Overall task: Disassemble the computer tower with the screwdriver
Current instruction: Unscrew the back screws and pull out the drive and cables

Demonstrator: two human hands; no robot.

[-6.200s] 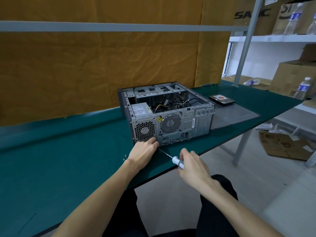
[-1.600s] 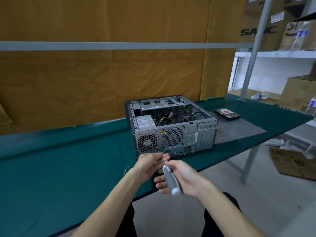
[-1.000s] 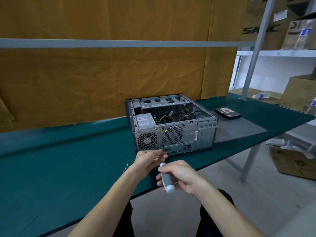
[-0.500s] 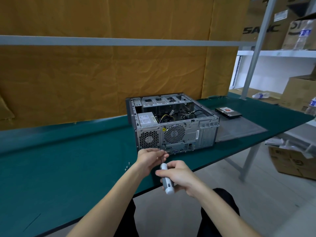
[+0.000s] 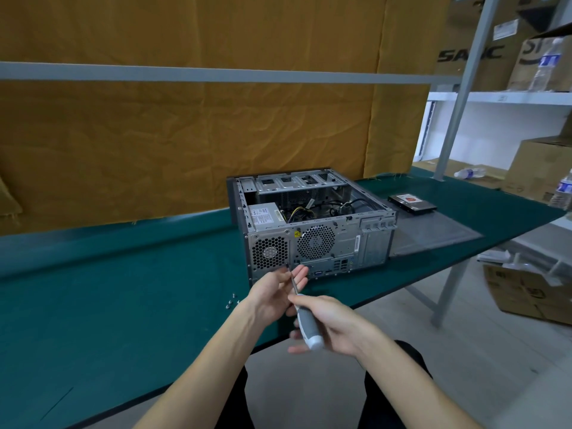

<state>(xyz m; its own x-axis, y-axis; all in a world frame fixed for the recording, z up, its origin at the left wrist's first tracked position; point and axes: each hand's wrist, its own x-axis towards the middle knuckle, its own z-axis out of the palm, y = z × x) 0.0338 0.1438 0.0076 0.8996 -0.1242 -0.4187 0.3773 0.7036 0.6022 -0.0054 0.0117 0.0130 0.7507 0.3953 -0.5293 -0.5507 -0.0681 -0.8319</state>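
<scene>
Head view takes in, from the left, a few loose screws (image 5: 230, 300) lying on the green desk (image 5: 108, 305), probably set there so they stay together and clear of the work. Next, the left hand (image 5: 274, 292) is raised palm-up just in front of the tower's rear panel, fingers (image 5: 298, 275) loosely apart and clamped on nothing I can see; it seems cupped to catch something off the shaft's tip, though any screw there is too small to make out. The right hand (image 5: 337, 326) is wrapped around the grey-handled screwdriver (image 5: 306, 323), whose shaft slants up across the left palm. The computer tower (image 5: 312, 224) lies on its side, open side up, exposing cables and the power supply. Right of it rests a grey side panel (image 5: 433, 233) with a hard drive (image 5: 413, 204) behind.
</scene>
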